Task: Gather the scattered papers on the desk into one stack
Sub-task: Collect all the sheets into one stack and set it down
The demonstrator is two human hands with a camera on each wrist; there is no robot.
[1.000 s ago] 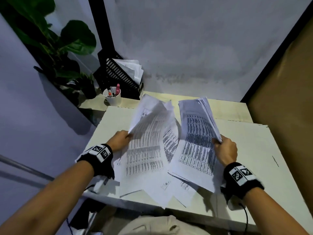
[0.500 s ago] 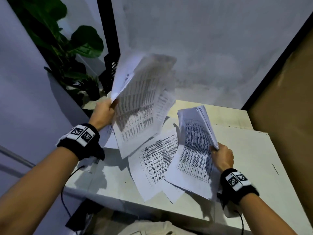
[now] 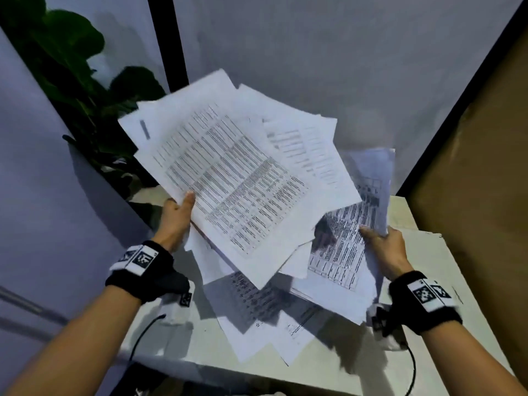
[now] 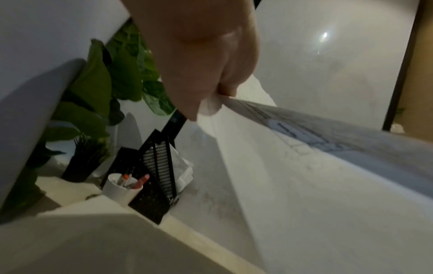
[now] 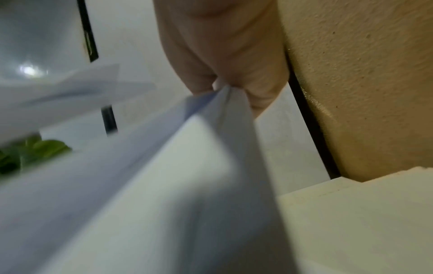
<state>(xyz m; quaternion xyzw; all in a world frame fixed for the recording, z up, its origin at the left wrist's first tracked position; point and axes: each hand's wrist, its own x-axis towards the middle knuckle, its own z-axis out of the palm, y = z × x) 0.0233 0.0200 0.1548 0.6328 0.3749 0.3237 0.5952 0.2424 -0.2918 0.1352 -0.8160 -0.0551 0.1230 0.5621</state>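
My left hand (image 3: 178,212) grips a fanned bundle of printed papers (image 3: 234,178) by its lower left edge, held up above the desk and leaning toward the right. In the left wrist view the left hand (image 4: 211,89) pinches the papers (image 4: 304,166) between thumb and fingers. My right hand (image 3: 380,241) holds a second bundle of printed papers (image 3: 354,224) by its right edge, partly under the left bundle. The right wrist view shows the right hand (image 5: 225,87) pinching those papers (image 5: 164,185). A few loose sheets (image 3: 257,307) still lie flat on the white desk (image 3: 445,281).
A leafy plant (image 3: 71,81) stands at the back left. The left wrist view shows a white pen cup (image 4: 121,189) and a black mesh file holder (image 4: 154,166) at the desk's back left. A brown panel (image 3: 480,167) borders the right side.
My left hand has swung its bundle rightward so it now overlaps the bundle in my right hand. The right hand has lifted its papers slightly.
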